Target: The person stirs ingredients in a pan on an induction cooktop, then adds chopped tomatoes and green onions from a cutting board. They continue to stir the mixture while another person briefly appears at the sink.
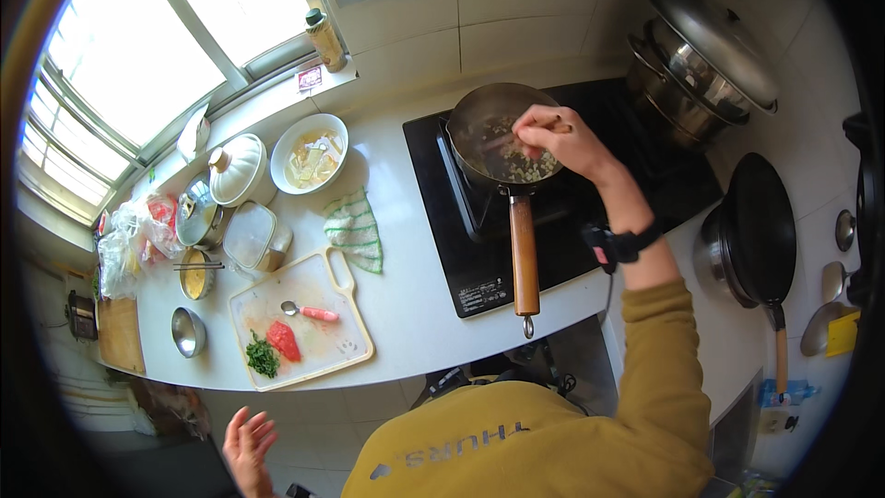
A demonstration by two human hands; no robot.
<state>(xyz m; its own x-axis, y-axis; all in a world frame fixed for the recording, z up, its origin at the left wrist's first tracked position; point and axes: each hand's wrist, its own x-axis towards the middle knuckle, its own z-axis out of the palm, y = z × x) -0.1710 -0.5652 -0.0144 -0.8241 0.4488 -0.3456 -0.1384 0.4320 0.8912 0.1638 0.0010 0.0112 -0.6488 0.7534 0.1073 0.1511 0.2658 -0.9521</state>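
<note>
My right hand [556, 142] is over a frying pan [529, 93] with a wooden handle [524, 256], its fingers closed around a thin utensil. A brown end of that utensil sticks out past the knuckles; its lower part reaches into the pan and is blurred, so its kind is unclear. Chopped pale pieces [532, 167] lie spread over the pan's bottom, partly hidden by the hand. The pan rests on a black cooktop [432, 200]. Low at the left, my left hand [249, 446] hangs in front of the counter's edge, empty, with fingers apart.
A cutting board [346, 353] bears chopped greens [262, 354], red chopped food [283, 341] and a pink-handled spoon [311, 311]. Behind it are a striped cloth [354, 229], a white bowl of food [311, 152] and a lidded pot [237, 169]. Stacked steel pots [681, 83] and a black pan [757, 228] stand right.
</note>
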